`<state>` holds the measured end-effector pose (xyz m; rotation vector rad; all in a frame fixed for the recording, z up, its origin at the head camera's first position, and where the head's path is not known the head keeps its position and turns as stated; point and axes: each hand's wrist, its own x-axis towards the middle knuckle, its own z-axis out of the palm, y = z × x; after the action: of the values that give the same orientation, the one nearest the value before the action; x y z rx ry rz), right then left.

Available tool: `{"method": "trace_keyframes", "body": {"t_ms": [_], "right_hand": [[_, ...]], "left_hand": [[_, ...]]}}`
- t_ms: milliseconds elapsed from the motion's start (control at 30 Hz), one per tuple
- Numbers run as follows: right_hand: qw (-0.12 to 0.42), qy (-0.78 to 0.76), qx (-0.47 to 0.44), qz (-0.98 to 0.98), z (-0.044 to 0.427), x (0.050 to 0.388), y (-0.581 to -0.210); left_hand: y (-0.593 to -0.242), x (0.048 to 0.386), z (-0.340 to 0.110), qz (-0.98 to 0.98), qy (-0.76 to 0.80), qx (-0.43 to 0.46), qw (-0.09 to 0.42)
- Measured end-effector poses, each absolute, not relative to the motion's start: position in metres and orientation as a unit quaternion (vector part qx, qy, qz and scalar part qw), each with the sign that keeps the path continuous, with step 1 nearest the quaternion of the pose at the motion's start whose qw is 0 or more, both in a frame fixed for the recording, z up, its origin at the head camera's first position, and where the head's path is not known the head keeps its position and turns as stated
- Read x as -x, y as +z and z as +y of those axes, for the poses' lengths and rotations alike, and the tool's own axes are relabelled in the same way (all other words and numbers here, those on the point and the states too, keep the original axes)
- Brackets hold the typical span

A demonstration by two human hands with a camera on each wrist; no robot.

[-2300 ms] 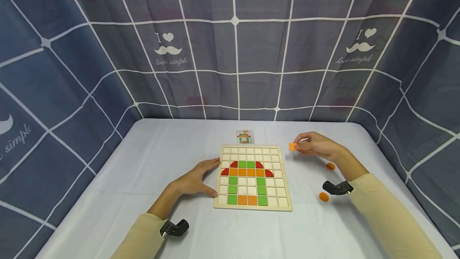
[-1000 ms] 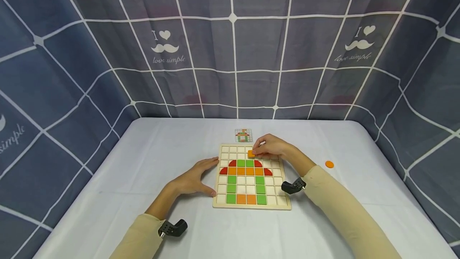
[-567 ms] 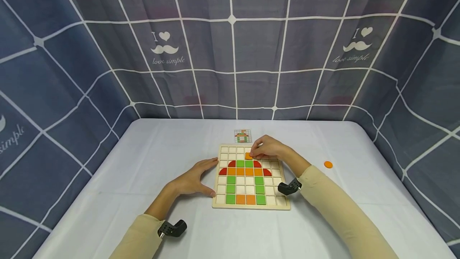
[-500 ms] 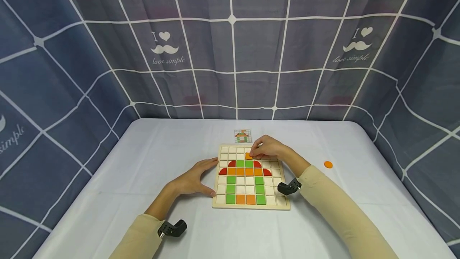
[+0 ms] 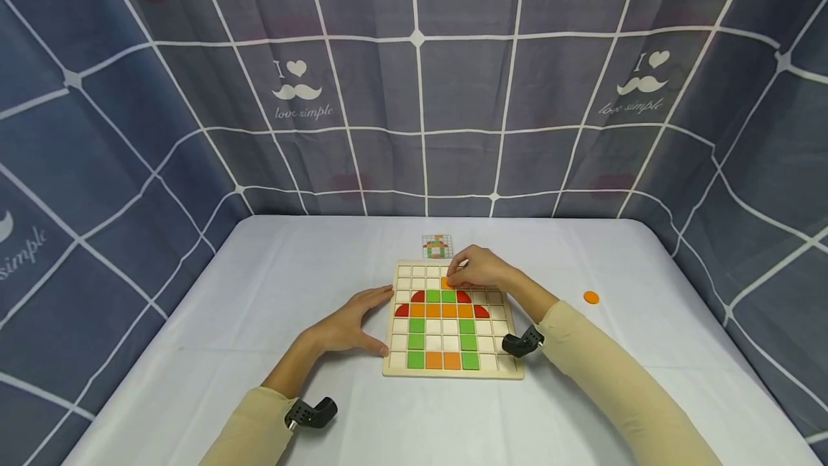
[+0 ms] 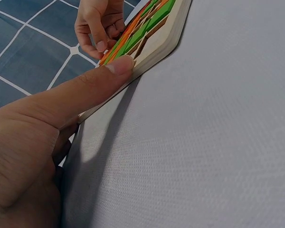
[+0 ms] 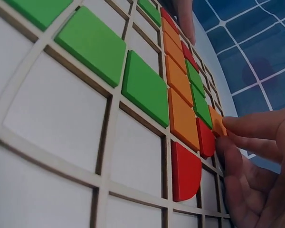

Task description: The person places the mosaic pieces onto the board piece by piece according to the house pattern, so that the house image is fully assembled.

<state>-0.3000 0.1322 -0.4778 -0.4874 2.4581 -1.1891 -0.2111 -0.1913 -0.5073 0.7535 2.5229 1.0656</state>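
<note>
On the white table lies a wooden grid board (image 5: pixel 488 372) bearing green, orange and red pieces. My right hand (image 5: pixel 480 267) leans over its upper half, thumb and index finger on a square orange tile (image 7: pixel 215 119). That tile sits at the cell just above the green pair (image 7: pixel 198 94), partly covered by the fingertips; whether it lies fully flat I cannot tell. With fingers spread, my left hand (image 5: pixel 346 321) rests against the board's left edge. Its thumb (image 6: pixel 92 85) touches the lower left rim.
Behind the board lies a small pattern card (image 5: pixel 437 246) with a coloured grid picture. A round orange piece (image 5: pixel 591 297) lies to the right, beyond my right forearm. A dark checked curtain (image 5: pixel 382 92) encloses the table's back and sides.
My right hand has carried the square orange tile left onto the board and lowered it at a cell. One round orange piece is now out of sight where the right sleeve lies. Left hand stays.
</note>
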Motion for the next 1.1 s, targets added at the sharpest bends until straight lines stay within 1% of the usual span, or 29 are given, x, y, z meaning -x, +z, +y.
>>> {"method": "trace_keyframes", "body": {"t_ms": [167,367,667,833,1100], "right_hand": [[0.195,-0.397,0.198,0.875,0.135,0.296,-0.473],[0.202,-0.364,0.232,0.879,0.150,0.293,-0.461],[0.198,-0.325,0.241,0.893,0.187,0.286,-0.441],[0.215,-0.316,0.240,0.892,0.212,0.281,-0.437],[0.218,-0.306,0.289,0.880,0.250,0.263,-0.433]], "left_hand": [[-0.509,0.211,-0.191,0.878,0.369,-0.267,0.148],[-0.509,0.210,-0.190,0.879,0.365,-0.269,0.147],[-0.508,0.208,-0.191,0.885,0.359,-0.260,0.144],[-0.509,0.209,-0.191,0.884,0.357,-0.265,0.143],[-0.509,0.210,-0.191,0.886,0.355,-0.261,0.144]]}}
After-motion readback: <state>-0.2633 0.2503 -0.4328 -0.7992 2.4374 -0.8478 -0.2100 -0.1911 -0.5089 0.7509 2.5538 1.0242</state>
